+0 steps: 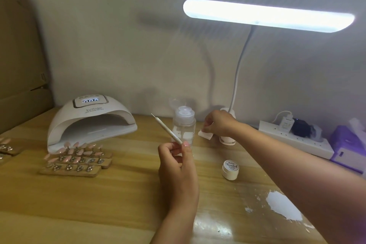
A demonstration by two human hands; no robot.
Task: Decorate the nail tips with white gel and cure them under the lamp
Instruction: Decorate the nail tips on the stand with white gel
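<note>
My left hand [176, 161] grips a thin white nail-art pen [166, 128], its tip pointing up and to the left. My right hand [217, 123] pinches a small white wipe [206, 134] just right of a clear pump bottle [183, 127]. A small white gel jar [230, 169] labelled "Painted" stands closed on the table, right of my left hand. Pink nail tips [77, 151] sit on wooden holder strips [69, 170] in front of the white curing lamp [91, 125], whose display is lit.
A lit desk lamp [267, 15] on a white gooseneck hangs over the table's right half. A white power strip [297, 140] with plugs, and a purple tissue box [348, 144], lie at the right. More holder strips [8, 147] sit at the left edge. Worn white patches [283, 206] mark the wooden table.
</note>
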